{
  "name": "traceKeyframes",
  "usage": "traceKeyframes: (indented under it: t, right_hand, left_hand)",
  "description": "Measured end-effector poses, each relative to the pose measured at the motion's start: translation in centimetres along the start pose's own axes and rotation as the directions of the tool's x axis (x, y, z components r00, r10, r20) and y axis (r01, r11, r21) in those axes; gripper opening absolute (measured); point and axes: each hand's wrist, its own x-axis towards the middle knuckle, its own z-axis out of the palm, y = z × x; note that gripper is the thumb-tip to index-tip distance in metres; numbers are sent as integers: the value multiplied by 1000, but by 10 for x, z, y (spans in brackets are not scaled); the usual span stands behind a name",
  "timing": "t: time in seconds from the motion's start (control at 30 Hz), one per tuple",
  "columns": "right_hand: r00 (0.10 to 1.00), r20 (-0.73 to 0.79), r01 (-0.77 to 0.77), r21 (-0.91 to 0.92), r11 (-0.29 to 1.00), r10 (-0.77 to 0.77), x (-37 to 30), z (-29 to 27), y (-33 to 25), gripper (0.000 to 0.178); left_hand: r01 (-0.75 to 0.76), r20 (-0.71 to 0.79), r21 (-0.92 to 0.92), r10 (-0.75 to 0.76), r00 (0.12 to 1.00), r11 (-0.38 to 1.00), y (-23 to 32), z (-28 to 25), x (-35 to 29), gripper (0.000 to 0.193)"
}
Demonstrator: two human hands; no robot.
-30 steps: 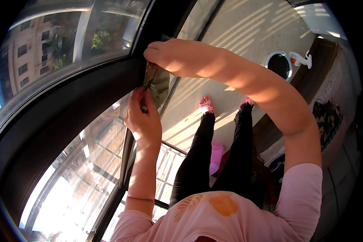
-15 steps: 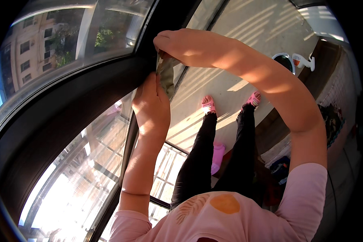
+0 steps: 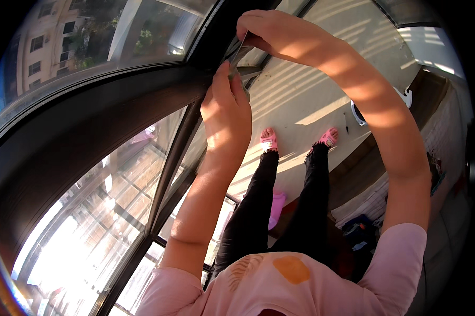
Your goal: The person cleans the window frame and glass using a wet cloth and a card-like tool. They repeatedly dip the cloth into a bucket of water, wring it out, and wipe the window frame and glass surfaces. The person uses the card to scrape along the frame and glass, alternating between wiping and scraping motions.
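Up by the dark window frame, both of my hands are raised to a thin, crumpled olive-grey sheet. Its material is hard to make out, and it is now seen nearly edge-on. My left hand grips the lower end, thumb and fingers pinched together. Above it, my right hand bends over the upper end with its fingers curled inward; the fingertips are partly hidden. The sheet stretches between the two hands, close to the frame's corner.
Glass panes lie left of my left arm. Below are my pink sandals on the pale floor, a pink plastic thing behind my legs, a small black stick-like thing, a white-rimmed object and a brown wooden ledge.
Both hands have moved up and to the right along the frame with the sheet. The sheet has turned from showing its broad side to nearly edge-on.
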Motion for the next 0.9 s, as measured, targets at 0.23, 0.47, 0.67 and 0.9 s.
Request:
traceKeyframes:
  t: [0.23,0.47,0.67,0.9]
  right_hand:
    - [994,-79,87,144,986,-76,-8,-4,-9,14]
    - [999,40,24,236,971,-34,-10,17,-15,16]
    - [986,162,20,63,998,-30,7,21,-16,8]
    - [969,245,51,-209,977,2,10,12,-21,11]
  left_hand:
    - [-85,23,128,83,996,988,-38,-17,-51,32]
    - [113,99,115,-125,987,987,-25,-14,-46,49]
    - [172,129,90,-183,975,981,-30,-11,-40,47]
    - [386,225,-5,-375,899,923,-4,-15,-19,46]
